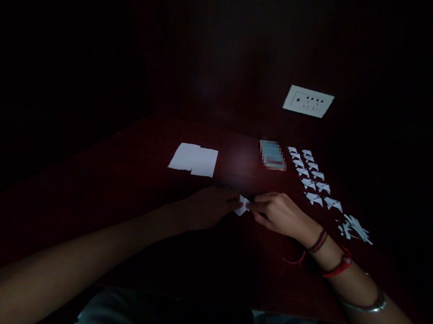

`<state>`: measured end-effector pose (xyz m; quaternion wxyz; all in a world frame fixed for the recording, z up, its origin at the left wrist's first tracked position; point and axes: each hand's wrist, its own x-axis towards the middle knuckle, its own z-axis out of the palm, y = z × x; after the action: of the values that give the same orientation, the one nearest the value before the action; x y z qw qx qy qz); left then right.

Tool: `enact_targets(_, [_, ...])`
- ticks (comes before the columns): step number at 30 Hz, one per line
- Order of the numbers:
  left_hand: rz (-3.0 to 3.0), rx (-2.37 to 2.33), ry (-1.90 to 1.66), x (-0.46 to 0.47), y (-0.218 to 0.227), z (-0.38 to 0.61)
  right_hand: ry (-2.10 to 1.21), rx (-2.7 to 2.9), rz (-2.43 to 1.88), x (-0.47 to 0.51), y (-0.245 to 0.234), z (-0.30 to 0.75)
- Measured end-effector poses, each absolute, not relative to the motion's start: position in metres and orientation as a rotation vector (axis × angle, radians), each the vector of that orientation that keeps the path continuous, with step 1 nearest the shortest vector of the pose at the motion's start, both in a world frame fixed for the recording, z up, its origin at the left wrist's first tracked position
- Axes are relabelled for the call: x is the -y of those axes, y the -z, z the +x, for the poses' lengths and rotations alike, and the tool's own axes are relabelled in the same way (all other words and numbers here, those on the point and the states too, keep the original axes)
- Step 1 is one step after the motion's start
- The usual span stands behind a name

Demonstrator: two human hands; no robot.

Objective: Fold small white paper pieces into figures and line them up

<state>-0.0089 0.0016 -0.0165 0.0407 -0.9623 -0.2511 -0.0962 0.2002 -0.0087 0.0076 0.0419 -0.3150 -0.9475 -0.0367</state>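
Note:
A small piece of folded white paper (241,206) is held between my two hands, low over the dark red table. My left hand (214,207) grips its left side, thumb and fingers pressed together. From the right, my right hand (279,212) pinches the paper's other edge with thumb and forefinger. Part of the paper is hidden under the fingertips. Beyond my left hand lie flat white paper sheets (193,159), side by side and partly overlapping. To the right, several folded paper figures (314,198) are set out in two rows.
The dark red table (122,173) runs back to a dark wall with a white power socket (308,101). A blurred bluish rectangular object (272,154) lies near the paper rows. Thin white paper strips (355,228) are heaped at the right.

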Motion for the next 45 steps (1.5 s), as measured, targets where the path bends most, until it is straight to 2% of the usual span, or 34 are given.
enact_targets(13, [-3.032,0.706,0.298,-0.007,0.013,-0.014,0.019,2.718,-1.064,0.006,-0.009,0.215])
enact_targets(19, [-3.077,0.559,0.305,-0.011,0.012,-0.016,-0.088,2.752,-0.99,0.004,-0.004,0.214])
enact_targets(29, [-3.064,0.579,0.369,-0.01,0.014,-0.016,-0.192,2.76,-0.903,0.001,-0.001,0.213])
enact_targets(45, [-3.097,0.59,0.281,-0.011,0.014,-0.013,-0.41,2.468,-1.107,-0.003,0.008,0.202])
